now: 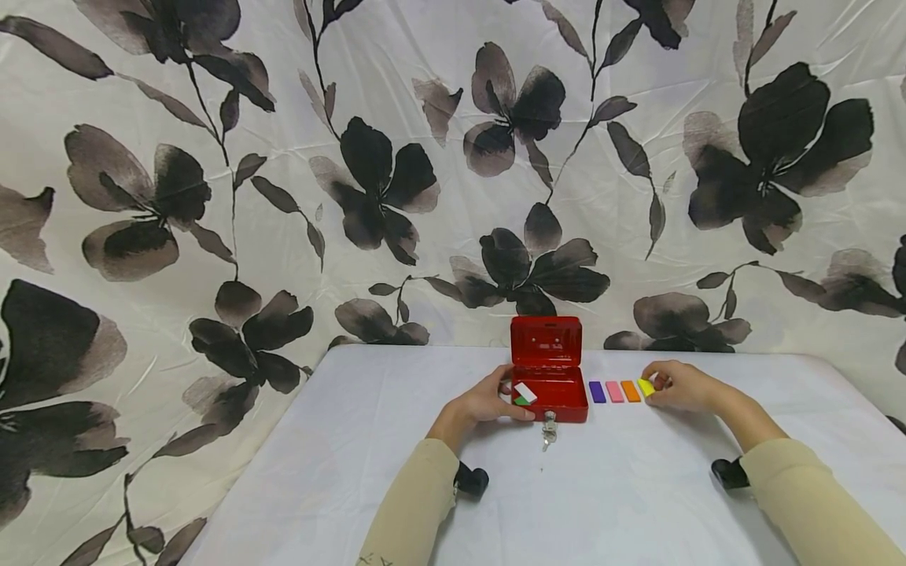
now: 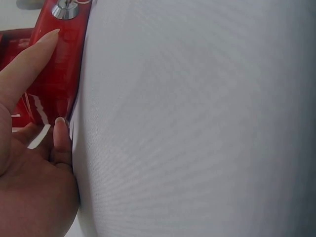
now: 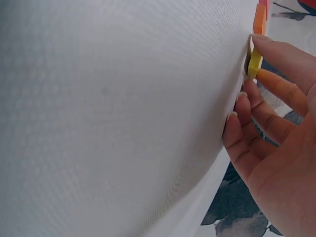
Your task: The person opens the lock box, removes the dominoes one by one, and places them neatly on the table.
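A red cash box (image 1: 572, 412) stands on the table with its lid raised. My left hand (image 1: 483, 399) grips its left end, the thumb along the front wall and the other fingers round the side. Inside lie a white block (image 1: 526, 392) and a green block (image 1: 521, 401). Keys (image 1: 548, 434) hang from the front lock. To the right, my right hand (image 1: 685, 386) pinches a yellow block (image 3: 254, 64) between thumb and fingers, low at the table. It is at the right end of a row with purple (image 1: 598, 392), pink (image 1: 614, 391) and orange (image 1: 631, 391) blocks.
A white cloth covers the table (image 1: 340, 472). Behind it hangs a white curtain with dark flowers (image 1: 396, 299), close to the table's back edge. Black straps with cameras sit on both wrists.
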{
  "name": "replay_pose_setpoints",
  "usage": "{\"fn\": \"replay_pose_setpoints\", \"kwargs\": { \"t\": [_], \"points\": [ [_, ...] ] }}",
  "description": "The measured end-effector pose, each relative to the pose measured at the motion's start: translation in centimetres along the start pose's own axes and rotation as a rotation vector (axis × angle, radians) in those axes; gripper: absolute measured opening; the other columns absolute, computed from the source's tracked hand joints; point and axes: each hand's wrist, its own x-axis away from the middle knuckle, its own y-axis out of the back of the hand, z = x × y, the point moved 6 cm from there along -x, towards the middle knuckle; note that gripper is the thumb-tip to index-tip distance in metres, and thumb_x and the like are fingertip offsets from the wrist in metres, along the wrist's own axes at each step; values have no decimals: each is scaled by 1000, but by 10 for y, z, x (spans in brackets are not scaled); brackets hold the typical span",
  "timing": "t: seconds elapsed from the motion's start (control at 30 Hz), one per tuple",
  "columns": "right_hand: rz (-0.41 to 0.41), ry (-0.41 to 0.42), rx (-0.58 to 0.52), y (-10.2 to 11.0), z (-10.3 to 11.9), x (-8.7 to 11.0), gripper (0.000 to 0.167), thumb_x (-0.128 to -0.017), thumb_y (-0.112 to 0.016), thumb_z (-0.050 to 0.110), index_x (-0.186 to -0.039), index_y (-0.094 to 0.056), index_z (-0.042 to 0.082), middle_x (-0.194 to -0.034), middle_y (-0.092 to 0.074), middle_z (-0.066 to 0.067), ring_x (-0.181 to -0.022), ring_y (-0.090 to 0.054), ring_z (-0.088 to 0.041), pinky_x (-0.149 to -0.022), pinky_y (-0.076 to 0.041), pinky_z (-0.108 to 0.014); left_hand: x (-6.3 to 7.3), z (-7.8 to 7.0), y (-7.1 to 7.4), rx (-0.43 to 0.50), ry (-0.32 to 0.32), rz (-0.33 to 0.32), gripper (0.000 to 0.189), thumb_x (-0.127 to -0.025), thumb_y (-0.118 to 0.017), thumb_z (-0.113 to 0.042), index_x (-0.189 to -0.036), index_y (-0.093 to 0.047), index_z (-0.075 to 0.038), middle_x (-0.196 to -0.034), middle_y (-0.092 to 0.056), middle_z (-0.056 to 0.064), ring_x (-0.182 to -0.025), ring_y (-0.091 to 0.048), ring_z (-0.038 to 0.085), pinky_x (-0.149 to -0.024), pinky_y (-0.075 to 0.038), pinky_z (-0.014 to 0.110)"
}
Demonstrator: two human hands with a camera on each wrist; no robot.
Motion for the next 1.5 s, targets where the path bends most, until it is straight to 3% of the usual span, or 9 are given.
{"fn": "replay_pose_setpoints", "kwargs": {
  "t": [0.27, 0.57, 0.97, 1.23, 1.5],
  "points": [
    [-4, 6, 8, -1, 0, 1, 41, -90, -77, 13, -123, -60, -6, -95, -57, -10, -88, -53, -26, -80, -49, -41, 1, 0, 0, 2, -2, 2, 95, -75, -93, -22, -154, -40, -22, -135, -54, 3, -125, -44, 26, -110, -42, 55],
    [-11, 11, 5, -1, 1, 6, 64, -87, -80, 13, -138, -47, -8, -98, -58, -10, -86, -52, -24, -79, -48, -39, 1, -1, 0, -8, 4, -2, 95, -76, -92, -22, -154, -39, -21, -134, -54, 3, -125, -45, 26, -110, -43, 54],
    [23, 23, 30, 3, 7, 25, 73, -85, -83, 19, -143, -44, -6, -109, -60, -14, -91, -54, -25, -78, -50, -39, 1, -2, 0, -39, -6, -11, 96, -75, -92, -24, -154, -39, -21, -132, -55, 3, -123, -46, 25, -107, -46, 51],
    [-31, 139, 52, 4, 31, 32, 67, -88, -81, 23, -139, -50, -5, -110, -62, -14, -93, -60, -24, -79, -53, -41, 2, -1, 0, -34, 4, -8, 95, -77, -92, -21, -155, -38, -19, -135, -54, 4, -125, -45, 26, -107, -47, 51],
    [-79, 217, 57, 3, 59, 26, 59, -88, -81, 22, -136, -55, -1, -111, -64, -13, -99, -60, -28, -86, -56, -52, 0, -1, 0, -26, 7, -9, 94, -77, -91, -20, -155, -39, -18, -134, -54, 5, -125, -45, 27, -109, -45, 53]
  ]
}}
